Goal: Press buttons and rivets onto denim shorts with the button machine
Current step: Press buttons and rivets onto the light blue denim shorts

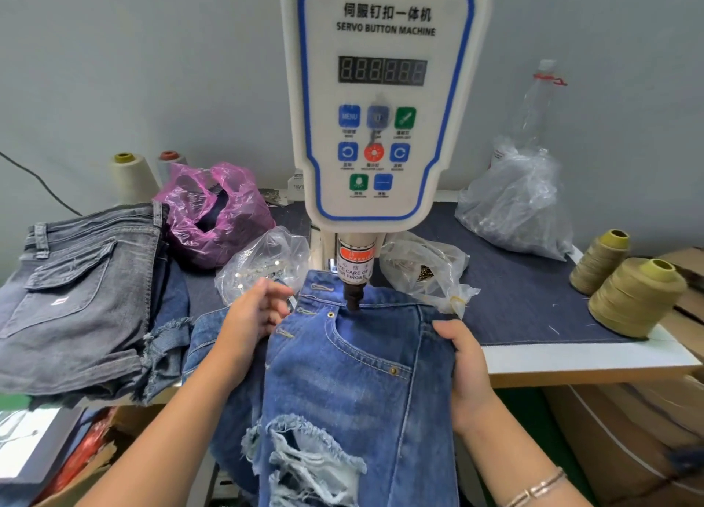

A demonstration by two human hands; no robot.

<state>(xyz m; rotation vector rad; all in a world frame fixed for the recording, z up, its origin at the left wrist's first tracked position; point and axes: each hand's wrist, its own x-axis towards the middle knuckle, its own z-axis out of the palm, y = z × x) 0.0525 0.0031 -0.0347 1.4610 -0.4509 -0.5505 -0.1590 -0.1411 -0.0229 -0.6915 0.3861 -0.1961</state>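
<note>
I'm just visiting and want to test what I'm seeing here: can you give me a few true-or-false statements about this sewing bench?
1. The right hand grips the blue ripped denim shorts at their edge. True.
2. The white servo button machine has its black press head over the waistband. True.
3. The folded grey denim shorts lie right of the machine. False: they lie left.
4. The crumpled pink plastic bag sits under the press head. False: it sits behind, to the left.
</note>
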